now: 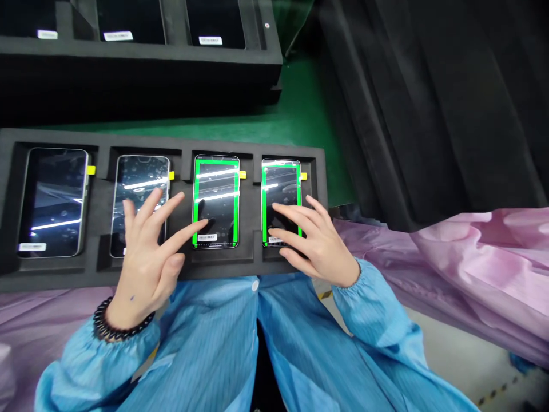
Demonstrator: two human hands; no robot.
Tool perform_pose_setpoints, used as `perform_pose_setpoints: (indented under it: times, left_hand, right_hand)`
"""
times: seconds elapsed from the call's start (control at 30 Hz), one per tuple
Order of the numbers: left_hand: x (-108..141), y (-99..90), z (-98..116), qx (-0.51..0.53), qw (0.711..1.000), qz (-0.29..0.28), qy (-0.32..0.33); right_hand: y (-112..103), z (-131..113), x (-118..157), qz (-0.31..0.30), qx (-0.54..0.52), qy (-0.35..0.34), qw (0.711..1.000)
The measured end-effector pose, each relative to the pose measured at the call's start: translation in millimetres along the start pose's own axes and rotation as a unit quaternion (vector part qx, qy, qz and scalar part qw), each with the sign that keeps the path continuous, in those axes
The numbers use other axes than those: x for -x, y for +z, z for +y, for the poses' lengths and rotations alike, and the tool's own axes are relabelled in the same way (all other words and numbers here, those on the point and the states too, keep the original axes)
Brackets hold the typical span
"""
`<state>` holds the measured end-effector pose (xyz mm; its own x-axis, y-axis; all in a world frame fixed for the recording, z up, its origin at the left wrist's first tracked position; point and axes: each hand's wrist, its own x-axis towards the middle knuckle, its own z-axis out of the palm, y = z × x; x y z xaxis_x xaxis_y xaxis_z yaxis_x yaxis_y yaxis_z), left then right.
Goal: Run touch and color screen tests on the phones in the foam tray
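Three phones (140, 171) (218, 194) (282, 186) partly behind hands (148, 254) (321, 243)

The left hand (148, 254) partly hides the phone (132, 171) beneath it.

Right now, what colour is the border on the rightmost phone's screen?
Bright green border, seen best in the head view.

We count two black foam trays (231, 270) (150, 54), with four smartphones (54, 194) (128, 186) (217, 194) (283, 186) in the near one, two of them showing green-bordered screens, and three dark-screened devices (26, 17) (131, 14) (214, 20) visible in the far one. On the near four we find four yellow tabs (91, 170) (171, 175) (242, 174) (303, 176), one each, and three plainly visible white labels (32, 247) (207, 237) (275, 240); the far three bear one label each. We also see two hands (146, 252) (319, 246) and one black beaded bracelet (105, 332).
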<state>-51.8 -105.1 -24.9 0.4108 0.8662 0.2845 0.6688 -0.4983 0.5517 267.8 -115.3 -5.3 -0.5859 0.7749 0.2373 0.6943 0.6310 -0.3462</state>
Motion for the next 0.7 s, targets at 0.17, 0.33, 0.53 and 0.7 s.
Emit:
perform_pose_setpoints:
  times: [0.17, 0.33, 0.53, 0.7]
  left_hand:
    - [-0.6, 2.6, 0.5, 0.001, 1.000, 0.022, -0.002]
    - [0.4, 4.3, -0.6, 0.002, 0.999, 0.034, -0.010]
    - [-0.2, 5.4, 1.1, 0.002, 0.999, 0.036, -0.012]
    - [0.6, 6.2, 1.6, -0.001, 0.999, 0.039, -0.018]
  right_hand:
    - [0.6, 4.2, -7.0, 0.018, 0.013, 0.017, 1.000]
    - [2.3, -1.1, -5.8, -0.001, -0.044, -0.057, 0.997]
    - [8.3, -5.6, -4.9, -0.005, -0.026, -0.055, 0.998]
    - [3.7, -1.8, -2.5, -0.001, -0.039, -0.061, 0.997]
